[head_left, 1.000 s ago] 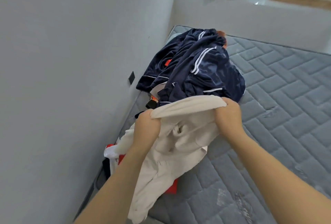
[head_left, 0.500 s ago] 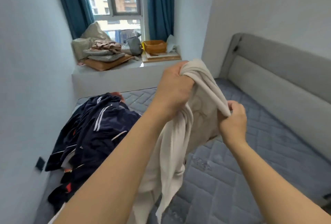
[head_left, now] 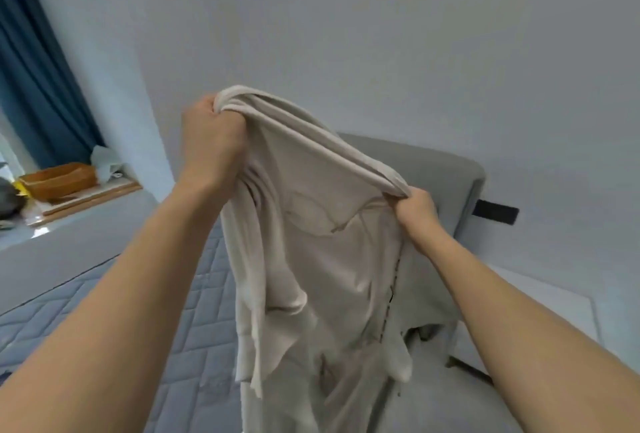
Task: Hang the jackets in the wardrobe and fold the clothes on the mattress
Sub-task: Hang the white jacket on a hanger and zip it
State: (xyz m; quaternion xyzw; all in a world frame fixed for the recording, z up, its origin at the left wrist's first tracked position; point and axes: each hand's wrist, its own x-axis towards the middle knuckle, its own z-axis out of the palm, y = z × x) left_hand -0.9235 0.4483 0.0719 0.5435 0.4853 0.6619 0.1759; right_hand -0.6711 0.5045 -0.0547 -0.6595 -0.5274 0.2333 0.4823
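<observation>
At far left, item one: blue curtain (head_left: 38, 86), hanging down to a white window ledge (head_left: 69, 224). Item two: brown basket (head_left: 59, 180) on that ledge, resting on a flat wooden board (head_left: 93, 195), with a pale crumpled bag (head_left: 105, 162) just beside it. Item three: grey quilted mattress (head_left: 114, 297), running below the ledge and under both my forearms. Item four: my left hand (head_left: 211, 143), raised, fingers curled tight round a bunched corner of the cream garment (head_left: 322, 259). Item five: that garment, held up in the air between my two hands, its top hem stretched in a band sloping down to the right, the body hanging loose in folds over the mattress; a line of dark stitching or a zip shows down its right side, too blurred to tell which. Item six: my right hand (head_left: 417, 211), lower than the left, gripping the other end of the hem. Item seven: grey padded headboard (head_left: 446, 173), behind the garment, against the white wall (head_left: 381, 34). Item eight: dark rectangular plate (head_left: 496, 212) on the wall just beside the headboard.
</observation>
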